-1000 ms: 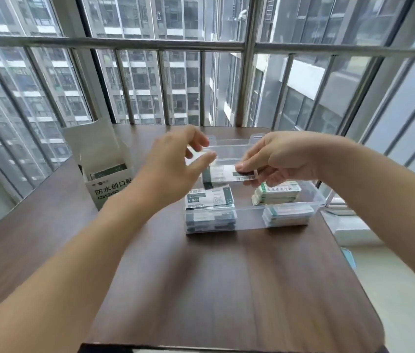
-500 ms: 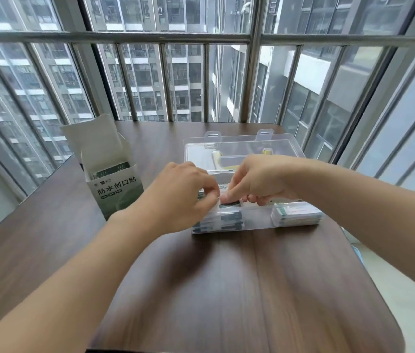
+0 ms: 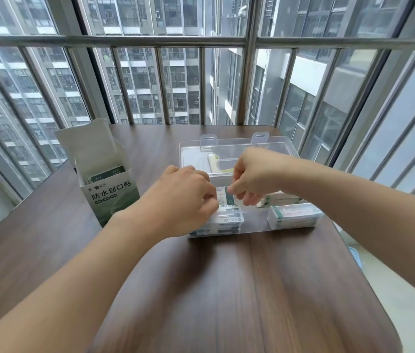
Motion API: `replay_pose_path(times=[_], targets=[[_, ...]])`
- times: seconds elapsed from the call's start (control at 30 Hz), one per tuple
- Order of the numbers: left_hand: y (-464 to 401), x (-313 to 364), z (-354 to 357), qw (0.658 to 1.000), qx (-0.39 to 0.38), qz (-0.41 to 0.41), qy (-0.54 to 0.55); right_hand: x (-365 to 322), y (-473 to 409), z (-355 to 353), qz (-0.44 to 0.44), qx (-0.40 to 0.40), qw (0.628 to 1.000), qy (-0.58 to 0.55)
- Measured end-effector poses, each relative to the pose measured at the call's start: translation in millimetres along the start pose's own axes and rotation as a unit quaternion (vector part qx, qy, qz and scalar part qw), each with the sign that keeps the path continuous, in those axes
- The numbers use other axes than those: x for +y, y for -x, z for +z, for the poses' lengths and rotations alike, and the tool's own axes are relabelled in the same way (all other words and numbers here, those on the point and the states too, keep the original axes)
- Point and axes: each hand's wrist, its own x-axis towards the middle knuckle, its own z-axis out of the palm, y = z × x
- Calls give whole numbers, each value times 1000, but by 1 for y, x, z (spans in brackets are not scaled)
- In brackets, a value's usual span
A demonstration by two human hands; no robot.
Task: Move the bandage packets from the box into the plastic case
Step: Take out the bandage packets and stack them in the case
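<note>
From the head view we see our left hand (image 3: 186, 197) and right hand (image 3: 255, 178) each pinching one bandage packet (image 3: 228, 200), held just above the stack at the near left of the plastic case (image 3: 252, 226). More packets show in the box (image 3: 107, 184) left of the case. If either grip lets go early, we judge the packet may land skewed and topple the stack
</note>
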Motion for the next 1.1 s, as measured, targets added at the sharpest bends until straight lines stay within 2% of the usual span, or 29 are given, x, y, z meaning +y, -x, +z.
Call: replay_pose_path(times=[0.17, 0.33, 0.53, 0.8, 1.1], targets=[[-1, -2, 0, 1000, 4, 0, 18, 0, 0, 10, -5, 41, 999, -12], [1, -1, 2, 999, 14, 1, 42, 8, -3, 24, -43, 127, 988, 76], [3, 3, 3, 1000, 13, 0, 18, 13, 1, 27, -70, 168, 976, 116], [6, 7, 2, 1000, 18, -11, 21, 7, 17, 18, -81, 49, 990, 109], [6, 8, 6, 1000, 19, -15, -5, -2, 20, 16, -103, -57, 982, 146]])
